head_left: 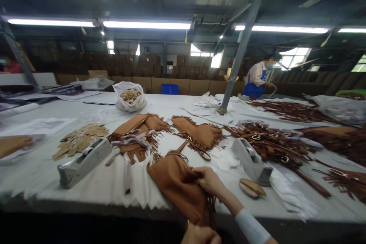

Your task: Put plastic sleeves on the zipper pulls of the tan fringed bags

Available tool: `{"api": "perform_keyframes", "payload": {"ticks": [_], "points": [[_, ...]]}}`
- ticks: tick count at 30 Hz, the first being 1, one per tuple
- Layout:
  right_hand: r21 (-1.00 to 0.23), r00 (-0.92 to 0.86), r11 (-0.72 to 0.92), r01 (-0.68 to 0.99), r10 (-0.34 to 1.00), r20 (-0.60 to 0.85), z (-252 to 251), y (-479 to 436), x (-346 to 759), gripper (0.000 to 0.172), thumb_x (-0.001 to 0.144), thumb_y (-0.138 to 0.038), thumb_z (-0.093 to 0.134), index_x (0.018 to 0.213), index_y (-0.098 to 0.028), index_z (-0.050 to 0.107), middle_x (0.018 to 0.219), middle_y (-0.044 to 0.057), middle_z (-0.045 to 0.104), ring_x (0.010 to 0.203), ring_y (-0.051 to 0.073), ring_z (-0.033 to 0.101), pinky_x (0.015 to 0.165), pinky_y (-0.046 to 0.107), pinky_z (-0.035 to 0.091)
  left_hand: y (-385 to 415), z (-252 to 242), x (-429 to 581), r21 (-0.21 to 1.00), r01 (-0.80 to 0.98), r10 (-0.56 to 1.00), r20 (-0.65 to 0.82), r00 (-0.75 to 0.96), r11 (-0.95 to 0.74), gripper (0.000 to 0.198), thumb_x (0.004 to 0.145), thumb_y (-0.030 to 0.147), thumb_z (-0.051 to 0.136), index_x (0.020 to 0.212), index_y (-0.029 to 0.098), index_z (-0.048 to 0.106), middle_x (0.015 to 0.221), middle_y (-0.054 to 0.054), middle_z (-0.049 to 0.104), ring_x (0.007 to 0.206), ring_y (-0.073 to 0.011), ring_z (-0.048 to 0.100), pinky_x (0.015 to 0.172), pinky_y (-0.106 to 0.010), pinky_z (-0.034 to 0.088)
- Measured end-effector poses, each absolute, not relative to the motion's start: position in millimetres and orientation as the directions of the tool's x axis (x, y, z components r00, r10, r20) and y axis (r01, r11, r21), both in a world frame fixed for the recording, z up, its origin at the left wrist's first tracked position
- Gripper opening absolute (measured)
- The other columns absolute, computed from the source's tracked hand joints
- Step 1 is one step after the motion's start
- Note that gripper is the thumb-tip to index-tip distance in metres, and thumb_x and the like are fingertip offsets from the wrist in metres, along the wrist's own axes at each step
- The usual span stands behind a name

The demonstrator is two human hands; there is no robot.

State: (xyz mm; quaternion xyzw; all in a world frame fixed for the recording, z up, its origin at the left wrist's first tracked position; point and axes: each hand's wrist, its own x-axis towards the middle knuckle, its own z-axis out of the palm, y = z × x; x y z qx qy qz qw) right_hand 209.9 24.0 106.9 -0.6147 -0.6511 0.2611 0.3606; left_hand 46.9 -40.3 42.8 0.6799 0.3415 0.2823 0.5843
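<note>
A brown suede bag with fringe (174, 183) lies over the near edge of the white-covered table (94, 187). My right hand (210, 181), its wrist in a white cuff, is closed on the bag's upper right edge. At the bottom of the view my left hand (200, 234) is closed around the bag's lower end, near the hanging fringe; its fingers are mostly cut off by the frame.
Two grey tape dispensers (82, 162) (251, 160) flank the bag. Beyond are two more fringed bags (140, 129) (197, 133), tan tags (80, 139), a plastic bag of tags (130, 97), brown straps (271, 141) and a steel pole (240, 53). A person in a blue apron (259, 80) works far right.
</note>
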Motion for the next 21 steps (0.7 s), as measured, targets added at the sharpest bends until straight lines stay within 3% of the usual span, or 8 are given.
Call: {"api": "perform_keyframes", "payload": {"ticks": [2,4,5,8,11,16,18,21], "points": [[-0.725,0.202,0.084,0.683,0.933,0.298,112,31,213,0.018,0.068,-0.019,0.057,0.081,-0.020,0.069,0.085,0.005,0.070,0.088,0.023,0.059,0.082,0.033,0.044,-16,39,66,0.993,0.122,0.793,-0.075,0.604,0.001,0.032,0.091,0.047,0.048,0.099,0.020,0.062,0.088,-0.004,0.065,0.066,-0.0129,0.059,0.057,-0.025,0.050],[-0.728,0.372,0.030,0.685,0.845,0.384,113,26,221,0.024,0.075,-0.025,0.053,0.093,-0.019,0.068,0.098,0.010,0.068,0.098,0.024,0.057,0.091,0.037,0.040,8,37,83,0.988,0.091,0.795,-0.153,0.587,0.123,0.062,0.087,0.066,0.031,0.095,0.013,0.062,0.058,-0.001,0.058,0.038,-0.0086,0.042,0.038,-0.022,0.032],[-0.759,0.443,0.002,0.651,0.811,0.383,110,17,225,0.026,0.078,-0.031,0.052,0.095,-0.017,0.067,0.099,0.011,0.067,0.097,0.025,0.057,0.090,0.037,0.040,17,37,90,0.969,0.006,0.805,-0.208,0.556,0.246,0.070,0.080,0.073,0.034,0.094,0.011,0.062,0.052,0.001,0.054,0.034,-0.0068,0.036,0.036,-0.021,0.025],[-0.927,0.528,-0.105,0.361,0.842,0.110,85,-27,225,0.048,0.081,-0.058,0.048,0.080,-0.014,0.066,0.075,0.009,0.065,0.071,0.022,0.059,0.068,0.034,0.046,30,39,106,0.888,-0.199,0.805,-0.256,0.535,0.415,0.078,0.067,0.080,0.046,0.093,0.008,0.061,0.049,0.003,0.053,0.032,-0.0048,0.032,0.038,-0.020,0.018],[-0.969,0.274,-0.239,-0.061,0.930,-0.246,46,-73,204,0.058,0.074,-0.071,0.051,0.074,-0.014,0.063,0.062,0.004,0.061,0.056,0.016,0.054,0.053,0.027,0.041,24,45,111,0.862,-0.270,0.796,-0.219,0.564,0.429,0.073,0.068,0.075,0.052,0.092,0.007,0.062,0.053,0.002,0.055,0.034,-0.0039,0.032,0.040,-0.020,0.017],[-0.884,0.267,-0.310,-0.350,0.871,-0.411,4,-105,169,0.052,0.061,-0.065,0.071,0.073,-0.016,0.057,0.055,-0.001,0.058,0.043,0.009,0.048,0.044,0.021,0.035,4,54,86,0.835,-0.306,0.736,-0.162,0.657,0.457,0.056,0.074,0.061,0.061,0.100,0.011,0.062,0.072,-0.006,0.066,0.061,-0.0134,0.058,0.055,-0.022,0.038],[-0.849,0.257,-0.342,-0.402,0.848,-0.464,-1,-107,166,0.051,0.060,-0.063,0.072,0.071,-0.016,0.057,0.052,-0.002,0.057,0.041,0.008,0.047,0.043,0.020,0.034,-3,47,66,0.849,-0.293,0.792,-0.212,0.573,0.439,0.051,0.074,0.057,0.063,0.102,0.015,0.062,0.077,-0.005,0.067,0.069,-0.0151,0.060,0.059,-0.022,0.041],[-0.818,0.232,-0.362,-0.447,0.836,-0.497,-5,-107,166,0.055,0.059,-0.064,0.072,0.078,-0.015,0.060,0.052,-0.001,0.059,0.041,0.008,0.047,0.042,0.020,0.034,-15,22,40,0.868,-0.200,0.841,-0.343,0.418,0.454,0.049,0.068,0.058,0.068,0.092,0.016,0.064,0.067,0.000,0.065,0.058,-0.0120,0.056,0.055,-0.021,0.039]]}}
